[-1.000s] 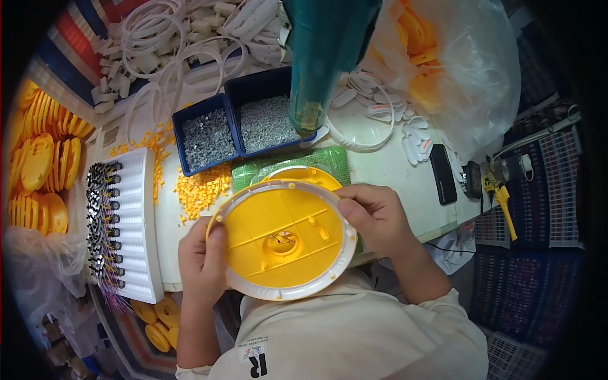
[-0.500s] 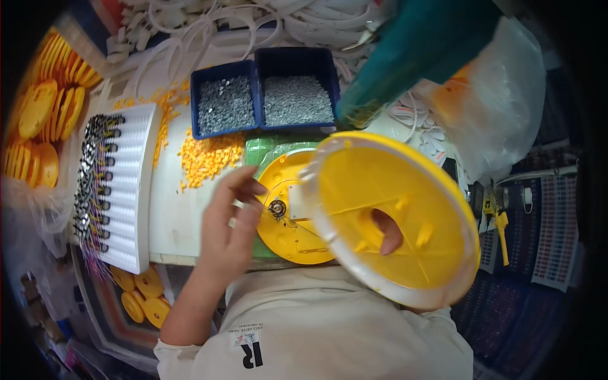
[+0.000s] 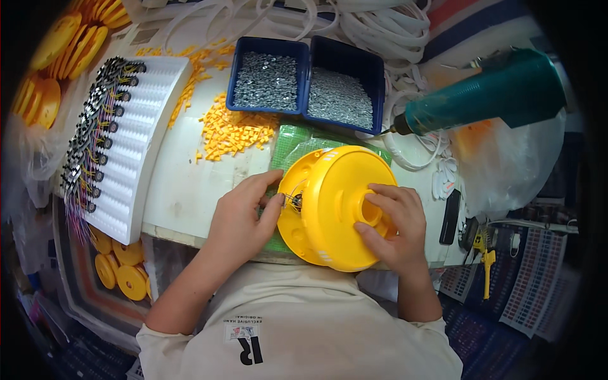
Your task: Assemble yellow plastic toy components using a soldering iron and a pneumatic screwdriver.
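A round yellow plastic cover (image 3: 335,209) leans over a yellow round base (image 3: 291,231), its left side raised from it. My right hand (image 3: 399,221) grips the cover by the raised ring round its central hole. In the gap at the left, thin wires and a small round dark part (image 3: 296,201) show inside the base. My left hand (image 3: 250,206) is bent at the base's left rim, thumb tip by the wires; what its fingers pinch is hidden. The base rests on a green mat (image 3: 294,139).
Two blue bins (image 3: 347,123) of small metal parts stand behind. A teal power screwdriver (image 3: 481,95) hangs at right. Small orange pieces (image 3: 234,130) lie loose beside a white ribbed tray (image 3: 142,139) with wired parts. A black phone-like object (image 3: 450,217) lies at right.
My right hand has swung the cover from inside-facing at the right to outer-face-up over the base. My left hand stays at the base's left rim. The whole view has shifted.
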The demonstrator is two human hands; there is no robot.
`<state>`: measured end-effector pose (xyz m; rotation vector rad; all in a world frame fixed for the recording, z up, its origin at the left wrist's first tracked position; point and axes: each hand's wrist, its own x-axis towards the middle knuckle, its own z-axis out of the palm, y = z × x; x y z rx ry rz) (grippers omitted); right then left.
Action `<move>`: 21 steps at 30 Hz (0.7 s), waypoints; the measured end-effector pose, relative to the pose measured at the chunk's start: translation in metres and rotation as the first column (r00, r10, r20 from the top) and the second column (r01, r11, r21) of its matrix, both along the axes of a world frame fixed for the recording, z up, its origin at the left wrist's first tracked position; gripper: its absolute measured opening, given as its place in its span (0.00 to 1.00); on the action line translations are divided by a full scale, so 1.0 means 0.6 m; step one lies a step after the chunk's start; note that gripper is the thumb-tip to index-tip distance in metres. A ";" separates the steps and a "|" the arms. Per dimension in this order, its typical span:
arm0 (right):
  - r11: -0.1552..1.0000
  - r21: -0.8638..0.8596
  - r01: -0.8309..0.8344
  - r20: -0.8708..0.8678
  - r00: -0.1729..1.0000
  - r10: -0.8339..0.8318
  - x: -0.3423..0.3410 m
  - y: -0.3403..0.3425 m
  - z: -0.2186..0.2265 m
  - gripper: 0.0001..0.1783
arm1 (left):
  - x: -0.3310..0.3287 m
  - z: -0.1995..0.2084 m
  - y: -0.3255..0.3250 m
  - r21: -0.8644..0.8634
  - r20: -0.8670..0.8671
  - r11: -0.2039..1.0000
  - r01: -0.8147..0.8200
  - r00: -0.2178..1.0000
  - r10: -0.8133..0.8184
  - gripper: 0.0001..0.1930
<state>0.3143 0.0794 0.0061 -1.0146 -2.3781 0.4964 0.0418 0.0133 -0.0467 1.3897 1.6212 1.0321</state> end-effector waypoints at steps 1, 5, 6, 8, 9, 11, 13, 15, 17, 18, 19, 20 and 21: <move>1.000 0.011 0.000 0.027 1.000 0.000 -0.006 -0.001 0.001 0.26 | -0.002 -0.002 0.001 -0.001 0.017 1.000 0.029 0.999 -0.029 0.19; 0.999 0.004 -0.043 0.097 0.994 0.042 -0.034 -0.001 0.006 0.24 | -0.014 0.006 0.000 -0.075 0.087 0.995 0.071 0.994 -0.064 0.19; 0.999 0.000 -0.049 0.098 0.994 0.049 -0.040 0.000 0.007 0.24 | -0.016 -0.001 -0.002 -0.058 0.106 0.996 0.073 0.992 -0.067 0.20; 0.996 0.038 -0.082 0.159 0.984 0.075 -0.048 0.001 0.009 0.24 | -0.018 -0.004 -0.002 -0.042 0.130 0.996 0.074 0.989 -0.068 0.20; 0.996 0.035 -0.085 0.161 0.984 0.078 -0.052 0.002 0.010 0.24 | -0.019 -0.003 -0.002 -0.058 0.138 0.995 0.082 0.988 -0.074 0.20; 0.992 0.069 -0.102 0.235 0.969 0.083 -0.057 0.003 0.013 0.23 | -0.020 -0.003 -0.001 -0.075 0.149 0.993 0.091 0.986 -0.079 0.20; 0.991 0.070 -0.117 0.250 0.964 0.096 -0.059 0.007 0.015 0.23 | -0.020 -0.005 0.000 -0.074 0.149 0.993 0.088 0.986 -0.076 0.20; 0.989 0.071 -0.130 0.263 0.959 0.107 -0.058 0.009 0.010 0.22 | -0.021 -0.005 0.000 -0.067 0.139 0.994 0.085 0.987 -0.075 0.20; 0.990 0.078 -0.118 0.219 0.971 0.099 -0.051 0.007 -0.011 0.23 | -0.021 -0.001 0.001 -0.055 0.126 0.995 0.084 0.989 -0.077 0.20; 0.990 0.080 -0.116 0.219 0.971 0.097 -0.048 0.005 -0.020 0.23 | -0.019 0.006 0.000 -0.102 0.153 0.991 0.082 0.986 -0.066 0.20; 0.989 0.098 -0.110 0.189 0.978 0.090 -0.045 0.003 -0.028 0.24 | -0.016 0.013 0.003 -0.148 0.180 0.986 0.083 0.982 -0.056 0.19; 0.988 0.117 -0.103 0.160 0.984 0.083 -0.042 0.001 -0.036 0.24 | -0.012 0.023 0.008 -0.144 0.180 0.986 0.088 0.982 -0.061 0.19; 0.988 0.121 -0.096 0.161 0.984 0.076 -0.037 0.001 -0.042 0.24 | -0.005 0.034 0.014 -0.142 0.120 0.983 0.115 0.988 -0.099 0.20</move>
